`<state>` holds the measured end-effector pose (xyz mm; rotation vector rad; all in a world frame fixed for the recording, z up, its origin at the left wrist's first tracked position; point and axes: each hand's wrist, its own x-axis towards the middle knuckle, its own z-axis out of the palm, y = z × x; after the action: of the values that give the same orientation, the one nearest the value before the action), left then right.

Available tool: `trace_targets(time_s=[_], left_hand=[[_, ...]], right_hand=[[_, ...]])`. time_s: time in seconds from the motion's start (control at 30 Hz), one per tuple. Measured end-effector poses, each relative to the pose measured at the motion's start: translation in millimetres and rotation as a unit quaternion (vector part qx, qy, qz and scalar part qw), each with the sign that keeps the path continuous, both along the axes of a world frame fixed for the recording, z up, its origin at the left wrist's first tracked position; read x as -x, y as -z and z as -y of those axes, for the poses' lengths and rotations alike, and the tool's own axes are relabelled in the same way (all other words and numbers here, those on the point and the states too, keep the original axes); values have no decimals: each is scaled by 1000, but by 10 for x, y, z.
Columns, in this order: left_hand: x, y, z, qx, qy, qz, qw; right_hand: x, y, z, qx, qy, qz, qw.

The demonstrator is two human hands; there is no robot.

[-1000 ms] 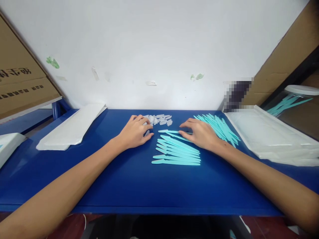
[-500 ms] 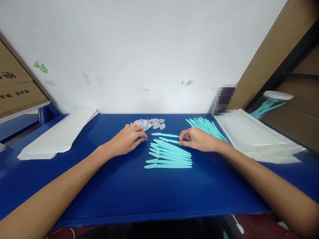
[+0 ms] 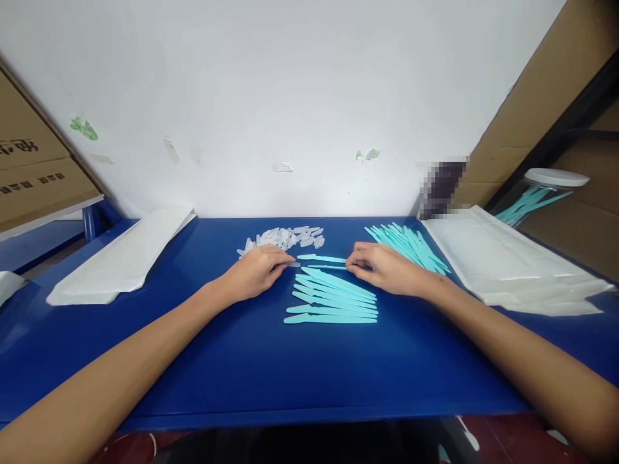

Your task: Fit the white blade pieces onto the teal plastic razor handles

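Observation:
My left hand [image 3: 258, 270] rests on the blue table [image 3: 242, 361] just in front of a heap of small clear plastic caps [image 3: 285, 239], its fingers pinched on one cap at the tip of a turquoise stick. My right hand [image 3: 384, 267] pinches the other end of that thin turquoise stick [image 3: 326, 266], which lies level between both hands. Below it, a row of several turquoise sticks [image 3: 333, 298] lies side by side. A loose pile of the same sticks [image 3: 411, 246] sits behind my right hand.
A flat white bag [image 3: 123, 258] lies at the left. A stack of clear flat bags [image 3: 507, 264] lies at the right, with a jar of turquoise sticks [image 3: 536, 196] beyond it. Cardboard boxes [image 3: 33, 174] stand at the left, and a white wall is behind.
My right hand picked up one stick and turned it level. My left hand took a cap from the heap and brought it to the stick's left tip. The view shifted slightly.

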<state>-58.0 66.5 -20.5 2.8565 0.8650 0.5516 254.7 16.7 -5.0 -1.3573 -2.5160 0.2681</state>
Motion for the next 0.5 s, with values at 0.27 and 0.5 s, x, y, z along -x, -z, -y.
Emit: trace_targets(time_s=[0.27, 0.5], left_hand=[[6, 46, -35, 30, -21, 20, 999], [-52, 9, 10, 102, -75, 80, 989]], right_hand=[[133, 39, 71, 1, -39, -15, 999], [135, 69, 62, -28, -26, -26, 999]])
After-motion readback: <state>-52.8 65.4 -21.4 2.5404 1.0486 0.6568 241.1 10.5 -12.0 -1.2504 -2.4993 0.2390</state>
